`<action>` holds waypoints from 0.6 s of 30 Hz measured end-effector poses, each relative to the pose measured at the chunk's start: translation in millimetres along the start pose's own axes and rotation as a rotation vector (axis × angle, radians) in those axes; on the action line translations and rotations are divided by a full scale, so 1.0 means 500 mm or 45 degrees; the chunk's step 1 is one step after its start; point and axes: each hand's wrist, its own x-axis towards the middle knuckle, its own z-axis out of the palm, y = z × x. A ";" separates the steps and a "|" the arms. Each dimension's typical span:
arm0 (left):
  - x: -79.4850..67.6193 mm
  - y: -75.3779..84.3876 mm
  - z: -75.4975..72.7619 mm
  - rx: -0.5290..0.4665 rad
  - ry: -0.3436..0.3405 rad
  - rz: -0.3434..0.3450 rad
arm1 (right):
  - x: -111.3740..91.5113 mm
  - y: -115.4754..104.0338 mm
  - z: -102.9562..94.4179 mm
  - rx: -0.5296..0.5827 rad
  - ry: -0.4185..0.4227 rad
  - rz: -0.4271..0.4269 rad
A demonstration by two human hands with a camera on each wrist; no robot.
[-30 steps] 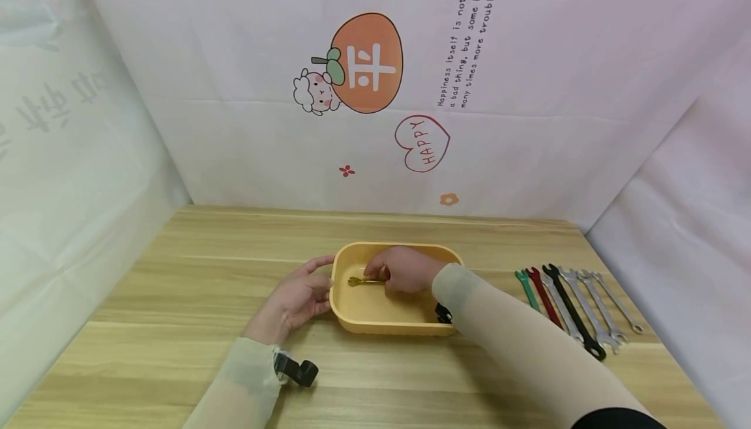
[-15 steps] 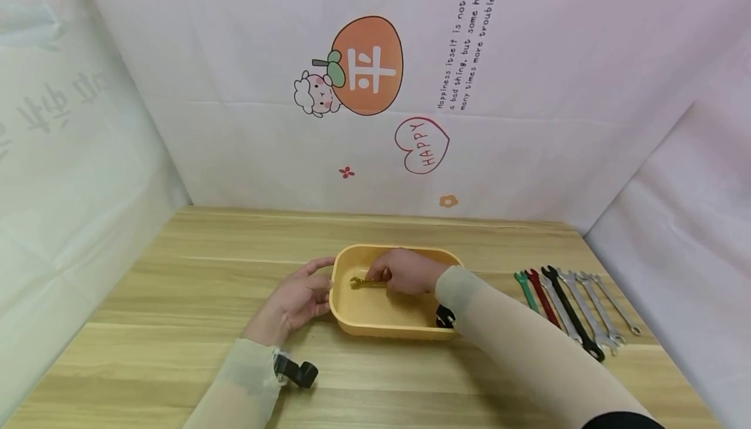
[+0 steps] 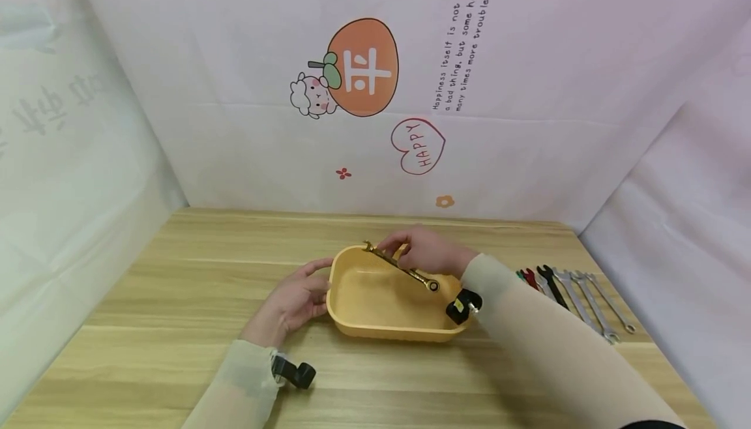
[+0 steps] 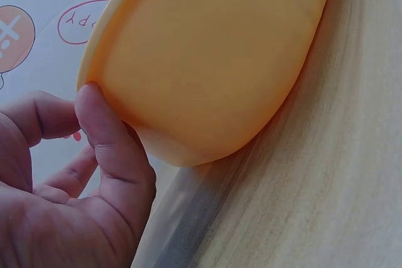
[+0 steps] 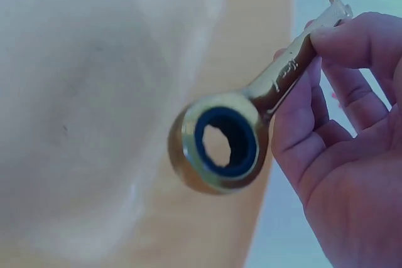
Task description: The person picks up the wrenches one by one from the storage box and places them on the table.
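My right hand (image 3: 431,251) pinches a gold combination wrench (image 3: 405,266) by its shaft, above the yellow plastic bin (image 3: 396,332). The wrench slants, its open end at the bin's far rim and its ring end lower to the right. In the right wrist view the ring end (image 5: 182,152), with its dark inner ring, faces the camera, and my thumb (image 5: 352,39) lies on the shaft. My left hand (image 3: 293,302) rests against the bin's left end, fingertips on the outer wall just below the rim; the left wrist view shows a bent finger (image 4: 113,136) touching the wall.
Several wrenches lie side by side on the wooden table (image 3: 147,325) at the right, among them a black wrench (image 3: 551,285) and a red wrench (image 3: 530,279). My right forearm partly covers them. A white printed cloth (image 3: 264,155) hangs behind the table.
My right hand has lifted the gold wrench from the bin's floor, moving up and slightly right; the wrench has tilted. The left hand keeps its place at the bin.
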 end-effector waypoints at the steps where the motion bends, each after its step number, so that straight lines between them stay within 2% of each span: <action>1: 0.000 0.000 0.000 -0.002 0.001 -0.002 | -0.004 0.001 -0.007 0.043 0.016 0.025; 5: -0.001 0.001 0.000 -0.010 -0.003 -0.012 | -0.017 0.011 -0.040 0.247 0.097 0.141; 13: -0.002 0.002 -0.002 -0.018 -0.033 -0.007 | -0.059 0.064 -0.119 0.652 0.364 0.361; 18: -0.001 0.000 -0.001 -0.023 -0.013 -0.008 | -0.094 0.116 -0.154 0.772 0.425 0.450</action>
